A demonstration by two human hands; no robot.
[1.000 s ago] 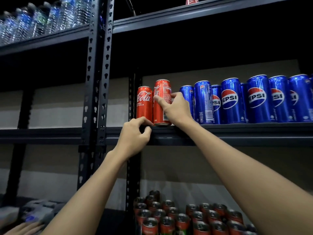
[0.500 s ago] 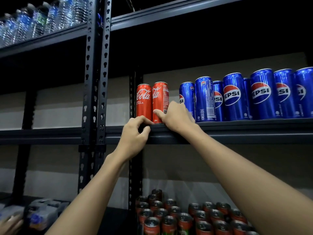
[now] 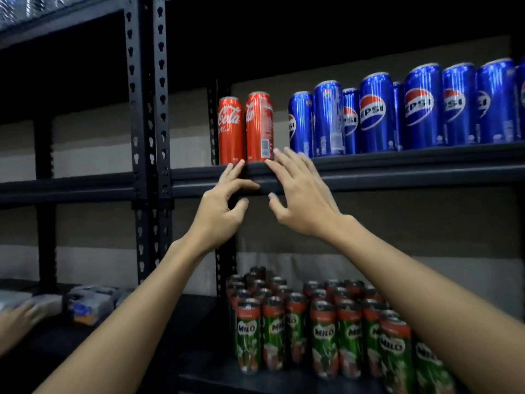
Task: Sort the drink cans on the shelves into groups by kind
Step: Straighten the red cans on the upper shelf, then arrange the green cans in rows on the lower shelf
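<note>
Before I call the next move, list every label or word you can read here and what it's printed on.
"Coca-Cola" script, partly turned away: left red can.
Script fragment and a barcode, unreadable: right red can.
"PEPSI", often cut to "EPSI": blue cans.
"MILO": green cans on the lower shelf.
Small print on all cans: too blurred to read.
Packs at lower left: blurred, unreadable.

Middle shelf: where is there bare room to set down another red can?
A bare gap lies on the middle shelf between the right red can and the first blue can, just behind the right hand. The blue cans run packed to the right. Left of the red cans stands the post.
</note>
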